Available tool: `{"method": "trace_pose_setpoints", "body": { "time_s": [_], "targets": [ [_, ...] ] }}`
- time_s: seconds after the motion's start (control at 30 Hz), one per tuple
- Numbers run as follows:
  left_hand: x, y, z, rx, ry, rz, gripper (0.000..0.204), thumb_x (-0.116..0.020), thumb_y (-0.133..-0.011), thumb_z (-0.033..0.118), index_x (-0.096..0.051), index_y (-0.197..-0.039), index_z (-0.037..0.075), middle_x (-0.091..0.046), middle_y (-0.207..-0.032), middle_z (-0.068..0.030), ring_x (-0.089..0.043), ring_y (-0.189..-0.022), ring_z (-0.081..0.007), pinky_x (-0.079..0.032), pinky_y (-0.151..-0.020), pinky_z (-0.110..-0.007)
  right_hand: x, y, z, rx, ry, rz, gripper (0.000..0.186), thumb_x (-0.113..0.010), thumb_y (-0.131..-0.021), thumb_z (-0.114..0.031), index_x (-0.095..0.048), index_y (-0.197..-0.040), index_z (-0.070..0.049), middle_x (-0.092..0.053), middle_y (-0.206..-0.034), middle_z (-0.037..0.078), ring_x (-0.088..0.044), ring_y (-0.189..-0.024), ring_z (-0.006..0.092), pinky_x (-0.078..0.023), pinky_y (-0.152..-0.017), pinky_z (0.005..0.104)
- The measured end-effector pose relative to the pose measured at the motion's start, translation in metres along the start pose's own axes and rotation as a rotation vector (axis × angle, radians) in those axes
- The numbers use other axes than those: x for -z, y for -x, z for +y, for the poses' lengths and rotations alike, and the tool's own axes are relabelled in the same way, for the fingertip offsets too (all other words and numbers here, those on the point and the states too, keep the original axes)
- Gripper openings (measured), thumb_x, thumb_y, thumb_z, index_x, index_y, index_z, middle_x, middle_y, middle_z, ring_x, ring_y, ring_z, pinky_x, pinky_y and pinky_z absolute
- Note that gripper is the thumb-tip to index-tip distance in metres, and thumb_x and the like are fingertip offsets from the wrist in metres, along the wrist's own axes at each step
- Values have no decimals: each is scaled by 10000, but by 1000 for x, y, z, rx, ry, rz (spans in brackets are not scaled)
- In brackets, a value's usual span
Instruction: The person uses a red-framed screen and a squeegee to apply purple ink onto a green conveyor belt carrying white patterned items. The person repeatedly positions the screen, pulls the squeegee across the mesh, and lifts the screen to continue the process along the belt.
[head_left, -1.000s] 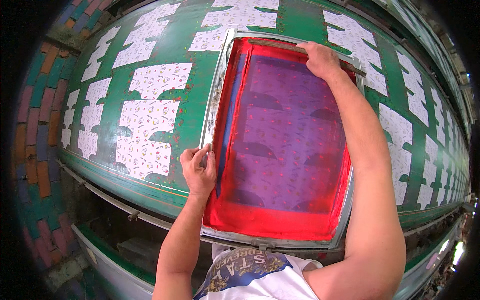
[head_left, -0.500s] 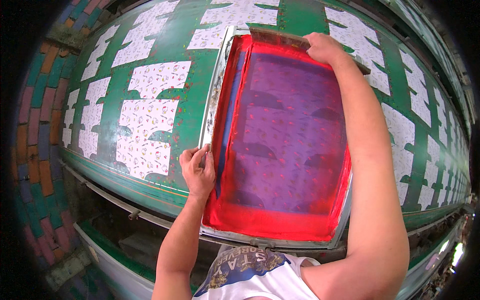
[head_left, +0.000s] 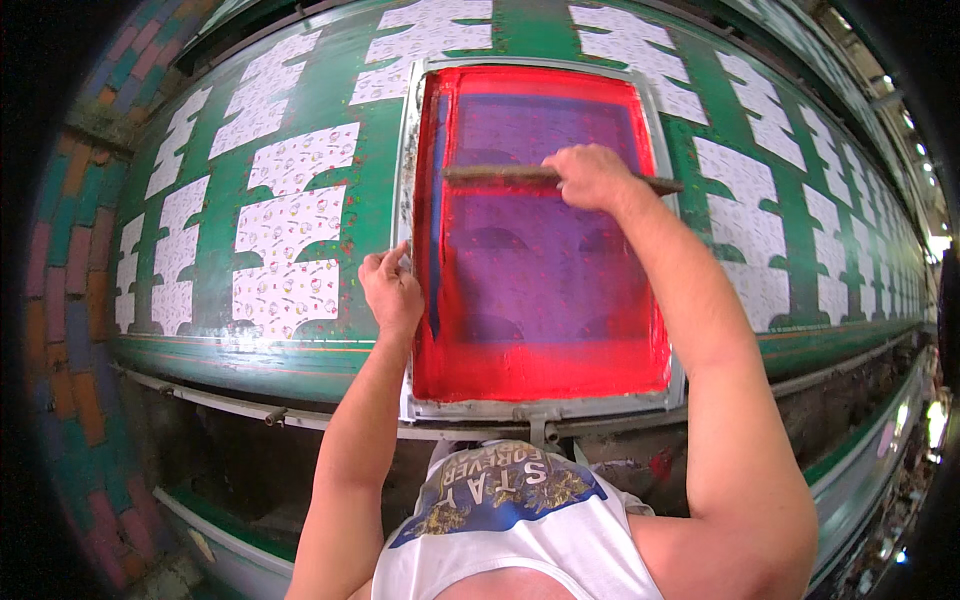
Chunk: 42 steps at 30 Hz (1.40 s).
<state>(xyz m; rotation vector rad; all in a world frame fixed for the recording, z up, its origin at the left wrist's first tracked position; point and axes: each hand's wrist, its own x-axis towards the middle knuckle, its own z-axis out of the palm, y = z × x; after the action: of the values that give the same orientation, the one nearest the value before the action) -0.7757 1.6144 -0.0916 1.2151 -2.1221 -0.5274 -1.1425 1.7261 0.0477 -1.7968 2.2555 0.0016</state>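
A screen-printing frame (head_left: 540, 410) with pale metal edges lies on the long green table, its mesh coated in red ink (head_left: 540, 370) around a purple centre. Patterned white cut pieces show dimly through the mesh. My left hand (head_left: 393, 292) is closed on the frame's left edge, about halfway along, fingers curled over it. My right hand (head_left: 590, 178) grips a long dark squeegee (head_left: 495, 175) that lies crosswise over the upper third of the mesh, its right end reaching past the frame's side.
Patterned white cut pieces (head_left: 285, 290) lie in rows across the green table (head_left: 545, 30) on both sides of the frame. A metal rail (head_left: 205, 393) with small fittings runs along the near edge, above a dark recess and a green-topped ledge (head_left: 225, 515). Coloured brick paving (head_left: 75, 300) is at left.
My right hand has pulled the squeegee from the frame's far end toward me, down into the upper third. My left hand stays on the left edge. The whole view has shifted somewhat.
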Motion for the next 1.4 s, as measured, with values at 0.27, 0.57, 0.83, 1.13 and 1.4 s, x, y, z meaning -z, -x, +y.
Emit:
{"method": "trace_pose_setpoints", "body": {
  "time_s": [0.27,0.57,0.83,1.13,1.4],
  "targets": [
    [-3,1,-13,53,70,-11,307,-631,-1016,95,-846,-1228,151,-737,-1159,-139,-644,-1177,-380,-527,-1061,-495,-42,144,-98,-40,-82,5,438,-694,-859,-62,-835,-1251,-197,-803,-1161,158,-771,-1119,401,-619,-977,561],
    [5,-1,1,19,6,5,262,-769,-960,259,-865,-1170,135,-753,-1197,-164,-671,-1184,-375,-532,-1071,-483,-87,262,-181,-23,-88,96,439,-718,-859,-40,-815,-1271,-157,-775,-1134,105,-740,-1119,350,-599,-999,516],
    [8,1,11,79,-106,-24,375,-810,-841,214,-859,-1211,174,-745,-1205,-150,-665,-1200,-394,-560,-1082,-493,-108,310,-186,106,-102,38,718,-826,-778,-26,-674,-1473,-119,-633,-1416,114,-597,-1342,358,-520,-1126,514],
    [-1,-1,5,54,-162,-9,394,-813,-864,225,-860,-1254,187,-759,-1197,-153,-683,-1205,-386,-557,-1081,-502,-125,342,-136,309,-378,106,737,-738,-770,7,-657,-1499,-66,-614,-1540,197,-548,-1480,419,-454,-1244,546],
    [-9,-4,-2,-3,-174,53,382,-855,-856,187,-873,-1234,140,-781,-1136,-161,-739,-1109,-356,-575,-1017,-461,-130,373,1,-341,-470,619,655,-762,-862,-31,-624,-1502,-17,-574,-1549,249,-562,-1430,457,-462,-1230,539]
  ]
}}
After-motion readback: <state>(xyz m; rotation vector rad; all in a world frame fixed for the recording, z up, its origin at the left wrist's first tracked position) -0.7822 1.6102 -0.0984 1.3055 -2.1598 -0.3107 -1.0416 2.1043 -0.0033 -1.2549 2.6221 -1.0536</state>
